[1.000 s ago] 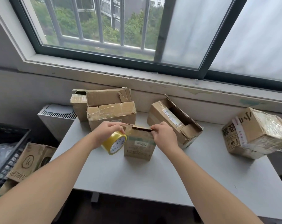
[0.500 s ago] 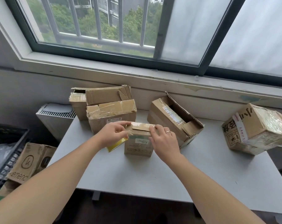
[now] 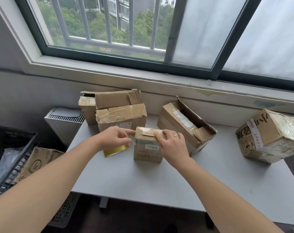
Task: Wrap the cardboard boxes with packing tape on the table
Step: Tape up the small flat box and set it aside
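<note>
Small cardboard box [image 3: 148, 145] stands upright near the middle of the grey surface [image 3: 159, 182], printed label facing the person. Its top flaps are folded shut, with a clear strip of tape across the top.

Left hand [image 3: 115, 138]: index finger stretched out to the box's upper left corner, touching it; the other fingers curl around the yellow roll of packing tape [image 3: 115, 150], which hangs under the palm just left of the box. A short run of tape spans from the roll to the box corner. Fingers clenched on the roll.

Right hand [image 3: 172, 145]: laid flat over the top right of the box, fingers [image 3: 159, 137] pressing down on the flap; not gripping anything. A ring shows on one finger.

Other boxes on the surface: two stacked, taped boxes [image 3: 121, 113] behind the left hand, against the wall; an open box [image 3: 185, 123] lying tilted just behind the right hand; a heavily taped box [image 3: 270, 135] well apart at the right edge, tilted.

Beside the surface, left: a white radiator [image 3: 63, 123], a dark crate [image 3: 10, 148], and a printed carton [image 3: 38, 162] low down near the floor.
</note>
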A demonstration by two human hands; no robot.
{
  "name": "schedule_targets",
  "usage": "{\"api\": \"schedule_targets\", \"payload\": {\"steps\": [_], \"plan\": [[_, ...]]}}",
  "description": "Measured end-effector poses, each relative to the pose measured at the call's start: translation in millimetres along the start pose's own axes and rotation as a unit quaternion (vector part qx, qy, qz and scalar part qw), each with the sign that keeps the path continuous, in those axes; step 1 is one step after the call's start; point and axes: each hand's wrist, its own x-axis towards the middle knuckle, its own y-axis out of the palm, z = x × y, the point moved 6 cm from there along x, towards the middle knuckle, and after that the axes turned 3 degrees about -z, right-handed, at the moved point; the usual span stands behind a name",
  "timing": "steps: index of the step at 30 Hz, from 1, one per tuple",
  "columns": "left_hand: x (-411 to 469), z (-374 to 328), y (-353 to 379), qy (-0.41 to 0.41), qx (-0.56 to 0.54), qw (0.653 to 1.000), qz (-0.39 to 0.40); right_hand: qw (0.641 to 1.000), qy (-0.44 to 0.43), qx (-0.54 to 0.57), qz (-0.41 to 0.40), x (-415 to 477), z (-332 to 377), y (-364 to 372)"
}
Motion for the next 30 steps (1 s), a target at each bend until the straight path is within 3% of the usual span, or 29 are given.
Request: {"api": "schedule_targets", "payload": {"steps": [6, 11, 18, 21, 24, 30], "plan": [[8, 7, 19, 0.023, 0.033, 0.996, -0.076, 0.999, 0.005, 0.044, 0.02, 3, 6, -4], [6, 5, 17, 0.024, -0.007, 0.992, -0.124, 0.989, 0.052, 0.129, 0.049, 21, -1, -18], [2, -1, 29, 0.036, 0.033, 0.994, -0.095, 0.992, 0.06, 0.105, 0.034, 38, -9, -26], [3, 0, 26, 0.02, -0.002, 0.99, -0.138, 0.98, 0.107, 0.161, 0.043, 42, -21, -21], [4, -3, 33, 0.023, -0.017, 0.992, -0.121, 0.955, 0.152, 0.246, 0.064, 43, -28, -15], [10, -14, 45, 0.076, 0.118, 0.987, -0.074, 0.92, 0.177, 0.343, 0.062, 42, -33, -15]]}}
